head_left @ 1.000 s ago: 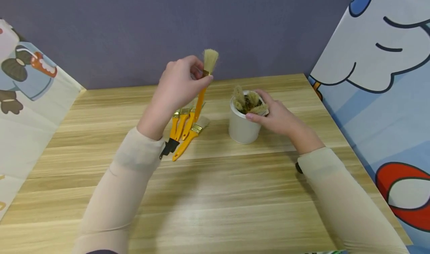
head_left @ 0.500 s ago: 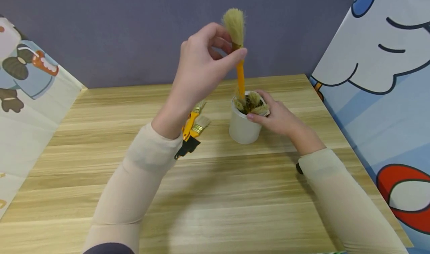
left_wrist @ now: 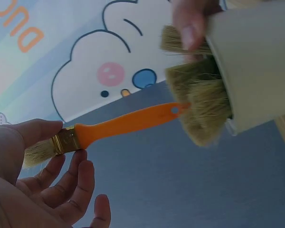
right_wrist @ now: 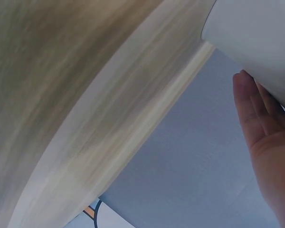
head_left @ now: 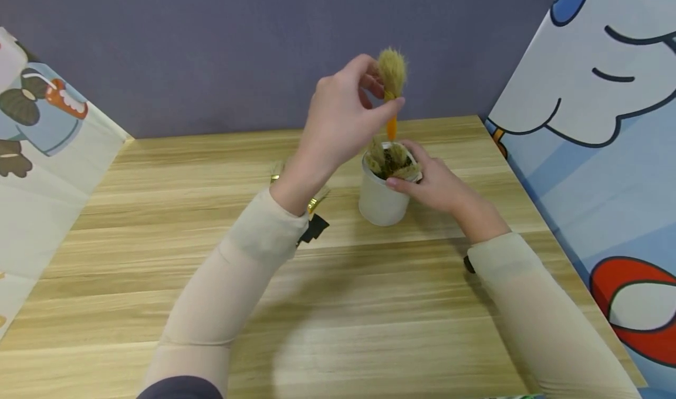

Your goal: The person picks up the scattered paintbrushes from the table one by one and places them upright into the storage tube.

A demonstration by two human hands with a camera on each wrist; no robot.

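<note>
My left hand [head_left: 345, 111] pinches a paintbrush [head_left: 392, 73] by its metal band between thumb and fingers. Its bristles point up and its orange handle [left_wrist: 128, 124] points down over the mouth of a white cylindrical pot [head_left: 382, 202]. In the left wrist view, the handle's tip appears beside bristles at the pot's mouth; whether they touch I cannot tell. Several brushes [left_wrist: 209, 102] stand in the pot, bristles outward. My right hand [head_left: 435, 182] grips the pot at its right side, thumb at the front rim; the right wrist view has fingers [right_wrist: 249, 107] along its wall.
Behind my left wrist, more brushes [head_left: 313, 205] lie on the wooden table [head_left: 185, 234], mostly hidden, with a black piece [head_left: 315, 227] beside them. A grey wall [head_left: 211, 53] rises at the back. Cartoon-printed panels [head_left: 623, 170] flank the table.
My left hand has carried the paintbrush rightward from above the lying brushes to over the pot, rising first and then lowering. The right hand and the pot have stayed in place.
</note>
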